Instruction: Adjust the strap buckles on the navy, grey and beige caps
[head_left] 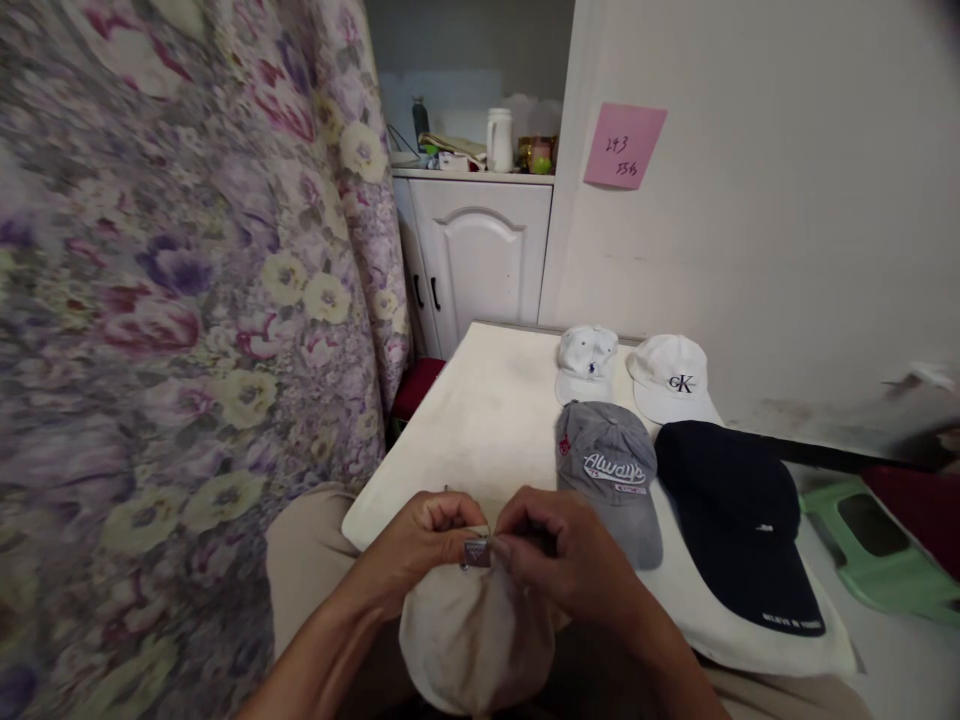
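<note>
A beige cap (472,640) hangs between my hands, just off the near edge of the table. Its strap, with a small grey metal buckle (477,552), is at the top. My left hand (420,545) pinches the strap on the buckle's left side. On the other side, the fingers of my right hand (559,545) are closed on the strap. The fingertips partly cover the strap ends, so I cannot tell whether they are fastened. Nearest my right hand lies a grey cap (611,470) with white "Always" lettering.
On the cream-covered table (480,420) also lie a small white cap (586,365), a white CK cap (675,378) and a large navy cap (739,530). A floral curtain (202,300) borders the left. A green stool (877,540) stands right, a white cabinet (480,250) behind.
</note>
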